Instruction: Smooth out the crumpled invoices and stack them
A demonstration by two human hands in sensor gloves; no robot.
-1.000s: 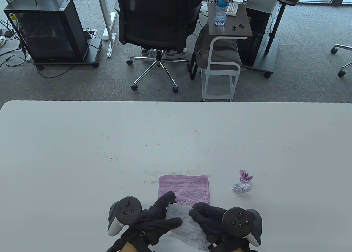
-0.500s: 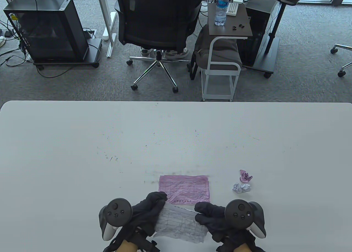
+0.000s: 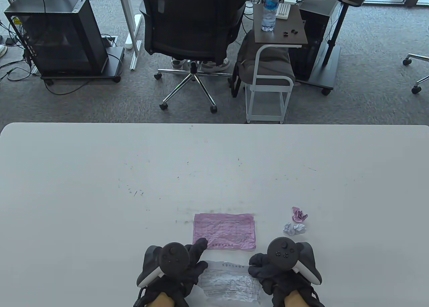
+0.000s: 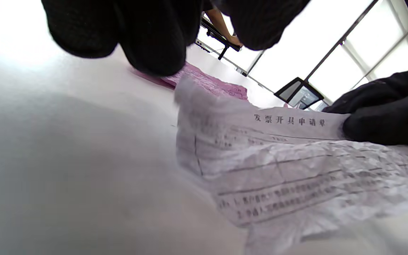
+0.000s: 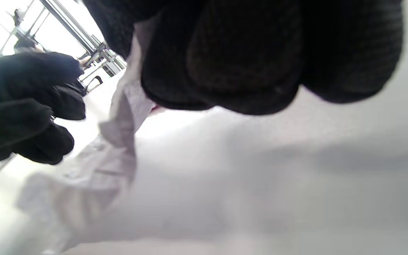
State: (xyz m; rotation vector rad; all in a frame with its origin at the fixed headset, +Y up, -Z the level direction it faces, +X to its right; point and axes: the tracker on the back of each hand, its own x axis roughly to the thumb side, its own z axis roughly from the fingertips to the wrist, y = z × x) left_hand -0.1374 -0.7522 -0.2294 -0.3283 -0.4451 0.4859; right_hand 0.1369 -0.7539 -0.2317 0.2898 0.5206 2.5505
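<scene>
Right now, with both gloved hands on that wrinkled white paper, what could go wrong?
The right hand pinches the white invoice at its edge; pulling too hard might tear the thin, creased sheet. The left hand reaches onto the flattened pink invoice, so a careless sweep could shift it. Two crumpled balls lie close to the right hand and could be knocked away.

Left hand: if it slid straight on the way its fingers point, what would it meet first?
Most likely the pink invoice: the left hand points up-right, one fingertip already at its near-left corner, though contact is unclear.
</scene>
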